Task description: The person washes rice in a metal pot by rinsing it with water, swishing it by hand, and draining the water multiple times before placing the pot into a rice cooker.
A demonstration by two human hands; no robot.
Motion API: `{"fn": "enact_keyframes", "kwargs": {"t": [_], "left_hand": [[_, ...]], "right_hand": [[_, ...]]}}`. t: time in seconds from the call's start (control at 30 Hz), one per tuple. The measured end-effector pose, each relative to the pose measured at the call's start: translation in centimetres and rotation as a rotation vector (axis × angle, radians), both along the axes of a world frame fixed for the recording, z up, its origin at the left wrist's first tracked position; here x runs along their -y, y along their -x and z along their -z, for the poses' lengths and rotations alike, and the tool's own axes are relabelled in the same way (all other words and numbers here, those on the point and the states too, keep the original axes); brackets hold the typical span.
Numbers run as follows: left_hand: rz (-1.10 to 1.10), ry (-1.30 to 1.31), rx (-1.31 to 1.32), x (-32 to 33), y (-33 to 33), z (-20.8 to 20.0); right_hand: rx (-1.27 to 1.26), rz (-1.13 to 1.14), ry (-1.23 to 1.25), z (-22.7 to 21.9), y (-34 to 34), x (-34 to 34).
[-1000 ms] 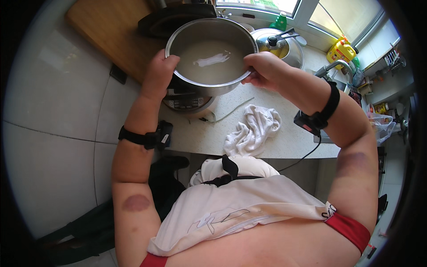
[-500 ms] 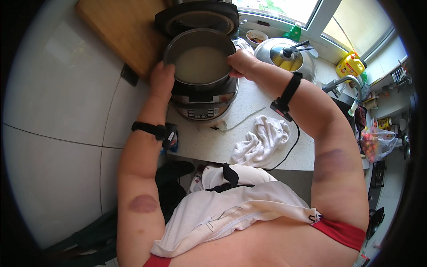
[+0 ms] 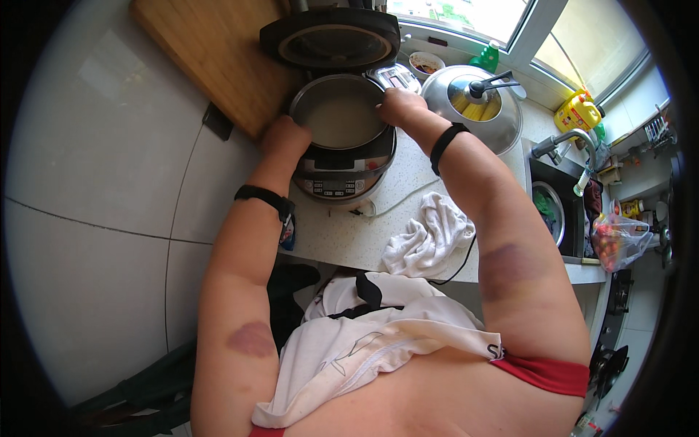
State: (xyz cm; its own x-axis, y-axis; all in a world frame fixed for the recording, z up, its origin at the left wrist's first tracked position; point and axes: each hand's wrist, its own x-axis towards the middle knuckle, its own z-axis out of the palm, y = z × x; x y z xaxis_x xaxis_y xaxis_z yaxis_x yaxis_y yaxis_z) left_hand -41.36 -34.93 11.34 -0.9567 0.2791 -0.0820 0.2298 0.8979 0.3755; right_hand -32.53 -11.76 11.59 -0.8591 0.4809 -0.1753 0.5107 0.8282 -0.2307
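My left hand (image 3: 286, 136) and my right hand (image 3: 401, 108) are closed on opposite sides of the rim of a dark round inner pot (image 3: 320, 90). Cloudy, whitish liquid (image 3: 336, 122) lies inside it; whether grains sit below cannot be made out. The pot is at the mouth of a rice cooker (image 3: 344, 163), whose lid (image 3: 331, 45) stands raised behind. How deep the pot sits in the cooker is partly hidden. My fingertips on the rim are mostly out of sight.
A wooden board (image 3: 211, 58) leans left of the cooker. Right are a metal pot with a glass lid (image 3: 502, 120), a bowl (image 3: 427, 64) and a sink (image 3: 574, 207) with a tap (image 3: 575, 135). A white cloth (image 3: 429, 237) and a cord (image 3: 404, 195) lie on the counter.
Both hands have lowered the inner pot from above the rice cooker down to its mouth. The view has shifted a little, with more of the sink showing.
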Motion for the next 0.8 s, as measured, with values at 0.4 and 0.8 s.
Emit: {"fn": "enact_keyframes", "kwargs": {"t": [0.4, 0.8], "left_hand": [[0.178, 0.412, 0.08, -0.7, -1.1, -1.7], [0.34, 0.296, -0.286, 1.6, -2.5, 0.3]], "right_hand": [[0.139, -0.146, -0.195, 0.2, 0.6, 0.2], [0.39, -0.333, -0.3, -1.4, -0.2, 2.0]]}}
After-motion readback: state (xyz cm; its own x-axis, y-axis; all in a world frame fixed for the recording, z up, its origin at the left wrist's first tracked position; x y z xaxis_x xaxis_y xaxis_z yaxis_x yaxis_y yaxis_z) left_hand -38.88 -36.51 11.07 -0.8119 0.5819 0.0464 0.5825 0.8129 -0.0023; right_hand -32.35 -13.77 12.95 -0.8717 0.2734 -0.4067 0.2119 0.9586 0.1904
